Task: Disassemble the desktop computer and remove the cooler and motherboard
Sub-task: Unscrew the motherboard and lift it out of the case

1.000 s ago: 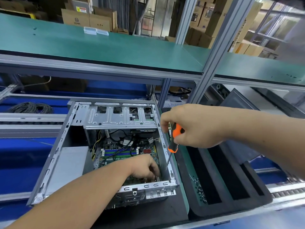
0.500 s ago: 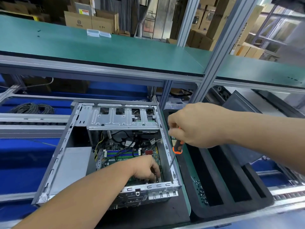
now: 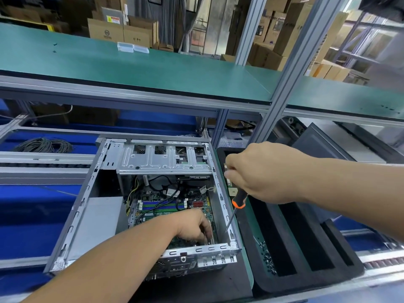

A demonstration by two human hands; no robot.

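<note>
An open grey desktop case (image 3: 87, 206) lies on its side on the bench. Its green motherboard (image 3: 166, 206) shows inside, with blue and green memory slots and black cables across it. My left hand (image 3: 194, 226) reaches into the case and rests on the near right part of the board, fingers curled down; whether they pinch anything is hidden. My right hand (image 3: 260, 171) hovers over the case's right wall and grips a screwdriver (image 3: 238, 202) with an orange and black handle, tip pointing down at the wall's rim. No cooler is visible on the board.
A black foam tray (image 3: 306, 254) with long slots sits right of the case, with several loose screws (image 3: 267, 259) along its left edge. A metal drive cage (image 3: 164, 158) spans the case's far end. A green shelf (image 3: 131, 66) overhangs above. A cable coil (image 3: 43, 145) lies far left.
My right hand has moved right and slightly away from the case opening with the screwdriver, its shaft swinging outside toward the right wall. My left hand stays on the board.
</note>
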